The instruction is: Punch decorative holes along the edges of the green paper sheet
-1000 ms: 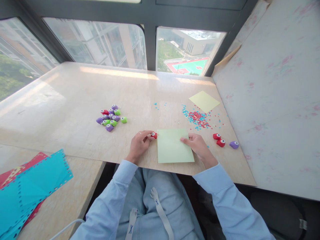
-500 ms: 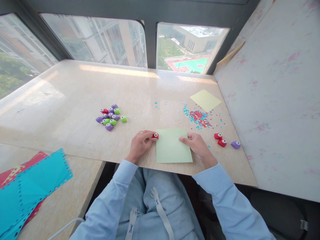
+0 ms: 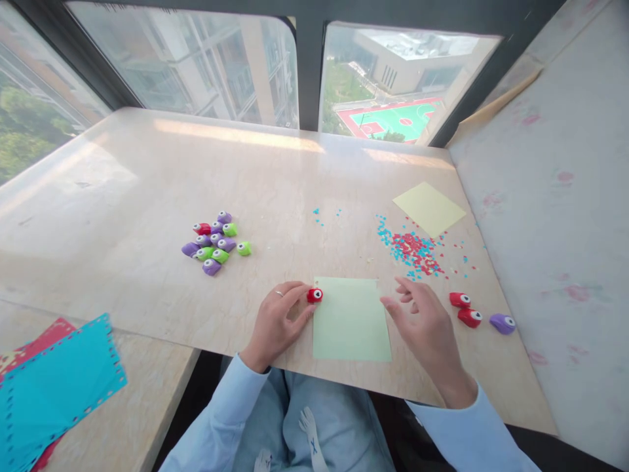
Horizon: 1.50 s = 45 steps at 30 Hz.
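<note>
Blue "X" [image 3: 313, 446] on white drawstring [image 3: 310, 429]; red punch [image 3: 315, 295] in left fingers [image 3: 305, 317].

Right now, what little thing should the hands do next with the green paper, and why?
Probably have the right hand pinch the right edge of the green paper to steady it. That hand is open beside that edge, while the left hand holds the red punch at the paper's left edge.

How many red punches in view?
4: a red punch in the left hand, another in the pile, two more left of the lone purple punch at right. The pile may hide others.
</note>
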### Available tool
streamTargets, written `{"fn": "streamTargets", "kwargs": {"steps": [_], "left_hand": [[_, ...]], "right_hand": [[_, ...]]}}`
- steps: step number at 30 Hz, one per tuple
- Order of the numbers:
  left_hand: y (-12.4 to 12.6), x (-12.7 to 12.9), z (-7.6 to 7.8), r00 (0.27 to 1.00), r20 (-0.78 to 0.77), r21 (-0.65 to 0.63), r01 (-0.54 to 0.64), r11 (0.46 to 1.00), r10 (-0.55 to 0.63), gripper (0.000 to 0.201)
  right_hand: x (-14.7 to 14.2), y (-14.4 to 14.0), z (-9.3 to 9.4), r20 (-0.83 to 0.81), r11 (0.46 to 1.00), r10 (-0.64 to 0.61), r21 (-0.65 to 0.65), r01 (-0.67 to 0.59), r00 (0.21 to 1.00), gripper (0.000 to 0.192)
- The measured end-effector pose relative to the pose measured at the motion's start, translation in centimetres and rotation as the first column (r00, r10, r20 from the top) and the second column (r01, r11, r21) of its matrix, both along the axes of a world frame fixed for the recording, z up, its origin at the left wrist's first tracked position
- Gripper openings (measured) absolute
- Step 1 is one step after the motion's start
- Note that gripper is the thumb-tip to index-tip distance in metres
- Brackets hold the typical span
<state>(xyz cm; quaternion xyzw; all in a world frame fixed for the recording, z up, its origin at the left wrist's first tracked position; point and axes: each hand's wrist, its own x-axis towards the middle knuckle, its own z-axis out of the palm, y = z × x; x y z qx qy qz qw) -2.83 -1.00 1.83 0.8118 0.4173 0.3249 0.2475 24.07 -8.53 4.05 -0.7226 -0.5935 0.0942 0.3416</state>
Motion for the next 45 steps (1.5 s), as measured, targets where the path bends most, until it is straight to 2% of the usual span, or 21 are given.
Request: {"fn": "streamTargets", "kwargs": {"steps": [2, 5, 8, 12, 17, 45], "left_hand": [[0.0, 0.1, 0.1, 1.000, -0.028, 0.002, -0.012, 1.000, 0.012, 0.031], [0.1, 0.3, 0.3, 0.999, -0.046, 0.008, -0.013, 1.000, 0.013, 0.028], [0.4, 0.6, 0.4, 0.999, -0.049, 0.026, 0.002, 1.000, -0.001, 0.021], [0.7, 0.8, 0.5, 0.999, -0.051, 0.022, 0.008, 1.000, -0.007, 0.021], [0.7, 0.8, 0.4, 0.998, -0.057, 0.000, 0.001, 1.000, -0.001, 0.026], [0.8, 0.9, 0.6, 0.998, -0.062, -0.026, -0.025, 0.999, 0.023, 0.024]], "right_hand": [[0.0, -0.1, 0.0, 0.124, 0.978, 0.172, 0.096, -0.185, 0.977, 0.033], [-0.6, 0.1, -0.6, 0.206, 0.884, 0.435, 0.088, -0.459, 0.877, 0.033], [-1.2, 0.4, -1.5, 0.213, 0.836, 0.532, 0.018, -0.548, 0.820, 0.033], [-1.3, 0.3, -2.1, 0.205, 0.831, 0.551, -0.055, -0.553, 0.809, 0.033], [-1.1, 0.2, -1.9, 0.193, 0.823, 0.566, -0.087, -0.561, 0.801, 0.032], [-1.3, 0.1, -1.9, 0.156, 0.846, 0.533, -0.097, -0.524, 0.832, 0.032]]}}
